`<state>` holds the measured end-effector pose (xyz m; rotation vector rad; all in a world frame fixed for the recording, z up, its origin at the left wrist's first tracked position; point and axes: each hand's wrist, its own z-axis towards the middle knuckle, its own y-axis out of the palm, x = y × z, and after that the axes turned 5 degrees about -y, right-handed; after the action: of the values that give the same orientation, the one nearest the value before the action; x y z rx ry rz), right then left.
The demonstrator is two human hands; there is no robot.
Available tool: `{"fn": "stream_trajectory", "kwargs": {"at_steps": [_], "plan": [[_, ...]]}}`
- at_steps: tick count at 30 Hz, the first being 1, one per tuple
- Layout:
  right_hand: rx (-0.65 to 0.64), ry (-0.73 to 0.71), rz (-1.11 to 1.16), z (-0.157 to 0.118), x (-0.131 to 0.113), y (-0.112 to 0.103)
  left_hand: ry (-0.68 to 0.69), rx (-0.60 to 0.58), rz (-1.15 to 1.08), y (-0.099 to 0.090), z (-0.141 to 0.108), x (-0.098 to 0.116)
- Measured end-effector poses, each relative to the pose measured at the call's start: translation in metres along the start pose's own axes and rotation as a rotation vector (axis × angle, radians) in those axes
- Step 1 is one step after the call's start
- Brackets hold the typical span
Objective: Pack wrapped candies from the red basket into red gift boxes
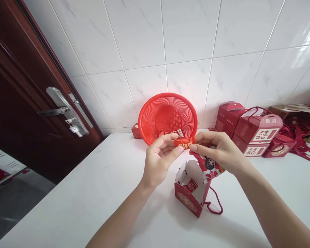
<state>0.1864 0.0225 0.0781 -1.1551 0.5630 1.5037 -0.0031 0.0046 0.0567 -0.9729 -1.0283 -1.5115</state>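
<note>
My left hand (161,156) pinches a small orange-red wrapped packet (184,142) between thumb and fingers. The fingertips of my right hand (219,150) touch the packet's other end, and the same hand holds a larger red packet (209,167) with a cartoon figure on it. Below my hands an open red gift box (188,199) stands on the white table, with a small dark red packet (191,185) inside and a red cord beside it. A red plastic basket (167,100) leans against the wall behind, a few wrapped pieces at its bottom.
Closed red gift boxes (257,129) are stacked at the back right, beside loose red ribbons (303,144) and a cardboard box (286,111). A small red box (136,131) sits left of the basket. A dark door (23,86) is at the left.
</note>
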Motion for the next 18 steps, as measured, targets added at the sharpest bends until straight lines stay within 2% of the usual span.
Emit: {"fn": "stream_trajectory", "kwargs": {"at_steps": [9,18], "plan": [[0.005,-0.023,0.005,-0.0004,-0.0014,-0.0003,0.008,-0.011,0.007,-0.0005,-0.0003,0.0001],[-0.144,-0.055,-0.087,-0.0027,-0.0032,-0.0017,-0.102,-0.206,0.131,-0.0064,0.0006,0.0001]]}}
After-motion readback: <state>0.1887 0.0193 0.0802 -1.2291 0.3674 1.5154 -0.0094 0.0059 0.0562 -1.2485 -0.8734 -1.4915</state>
